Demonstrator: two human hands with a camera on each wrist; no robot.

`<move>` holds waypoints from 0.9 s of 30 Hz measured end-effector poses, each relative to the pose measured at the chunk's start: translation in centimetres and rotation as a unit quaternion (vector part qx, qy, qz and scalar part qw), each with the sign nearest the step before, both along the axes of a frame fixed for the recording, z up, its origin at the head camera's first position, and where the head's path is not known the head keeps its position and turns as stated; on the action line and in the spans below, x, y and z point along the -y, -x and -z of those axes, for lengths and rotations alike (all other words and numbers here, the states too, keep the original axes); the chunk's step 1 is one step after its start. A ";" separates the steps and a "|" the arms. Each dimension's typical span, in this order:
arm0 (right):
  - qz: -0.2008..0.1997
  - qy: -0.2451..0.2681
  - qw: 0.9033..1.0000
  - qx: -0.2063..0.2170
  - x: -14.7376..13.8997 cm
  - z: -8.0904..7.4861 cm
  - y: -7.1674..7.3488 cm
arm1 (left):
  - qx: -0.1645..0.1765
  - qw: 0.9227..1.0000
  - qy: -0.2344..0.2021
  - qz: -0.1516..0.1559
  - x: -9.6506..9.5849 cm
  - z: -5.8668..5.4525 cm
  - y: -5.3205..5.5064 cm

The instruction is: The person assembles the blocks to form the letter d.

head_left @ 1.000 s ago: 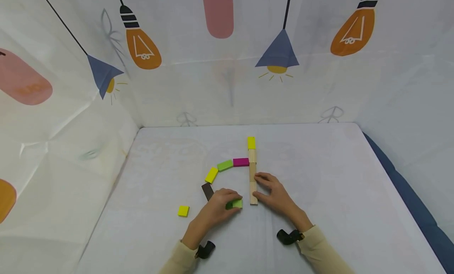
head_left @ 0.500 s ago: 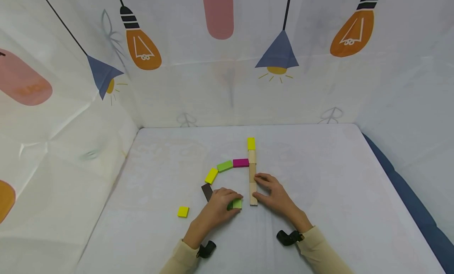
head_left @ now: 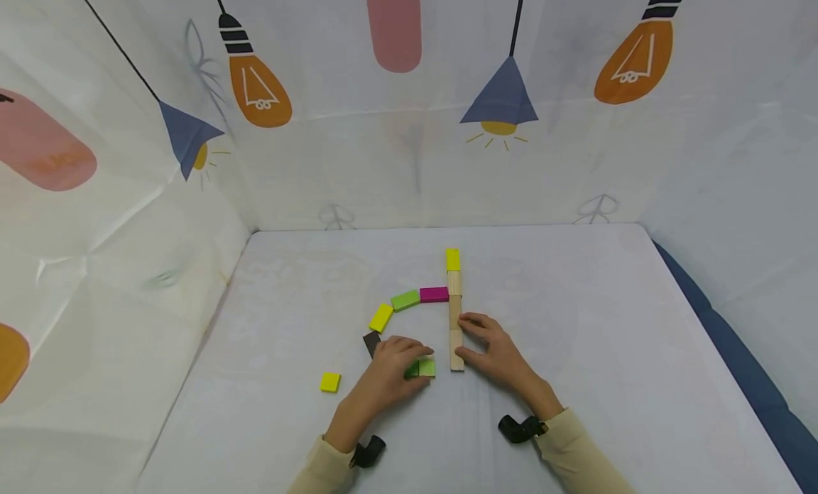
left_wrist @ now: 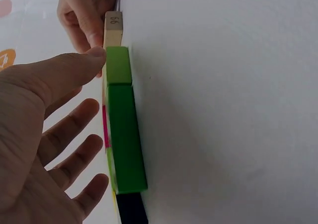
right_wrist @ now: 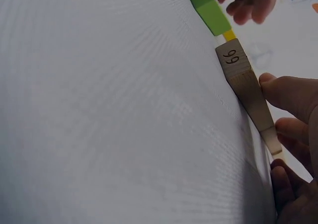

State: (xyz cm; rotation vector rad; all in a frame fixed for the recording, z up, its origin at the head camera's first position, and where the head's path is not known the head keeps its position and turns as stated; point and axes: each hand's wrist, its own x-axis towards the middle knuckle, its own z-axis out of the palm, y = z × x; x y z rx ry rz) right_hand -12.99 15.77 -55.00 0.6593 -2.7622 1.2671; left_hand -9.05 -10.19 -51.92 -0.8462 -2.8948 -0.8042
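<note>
Thumb and fingertips of my left hand [head_left: 393,370] lie spread at either side of a light green block [head_left: 427,368]. A dark green block [left_wrist: 127,139] joins that one end to end, partly under the hand in the head view. In the right wrist view the left fingers [right_wrist: 262,4] show just above these blocks. My right hand [head_left: 500,348] touches the right edge of a straight column of wooden blocks [head_left: 456,348], its thumb and index fingertip set apart along it. The nearest wooden block has a number on its end.
From the column's upper part, a magenta block [head_left: 434,294], a green block [head_left: 405,300], a yellow block [head_left: 381,317] and a dark block [head_left: 371,343] curve leftward. A yellow block [head_left: 452,259] tops the column. One yellow square block [head_left: 330,382] lies apart at left.
My left hand has shifted slightly left and away, showing more of the dark green block and less of the dark one. The right hand stays in place.
</note>
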 end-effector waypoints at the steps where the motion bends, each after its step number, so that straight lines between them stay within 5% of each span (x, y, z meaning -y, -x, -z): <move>1: 0.000 -0.002 1.000 0.001 0.0 0.0 0.0 | -0.003 1.000 -0.004 -0.003 0.2 -0.1 0.0; 18: -0.030 -0.012 0.999 -0.003 -0.2 -0.6 0.3 | -0.095 0.989 -0.066 -0.091 7.4 -1.1 -1.4; 22: -0.037 -0.013 0.999 -0.002 -0.3 -0.6 0.6 | -0.069 0.987 -0.060 -0.129 9.4 -0.9 -1.8; 27: -0.032 -0.010 0.999 -0.002 -0.3 -0.6 0.7 | 0.006 0.987 -0.018 -0.162 11.2 -0.8 -2.3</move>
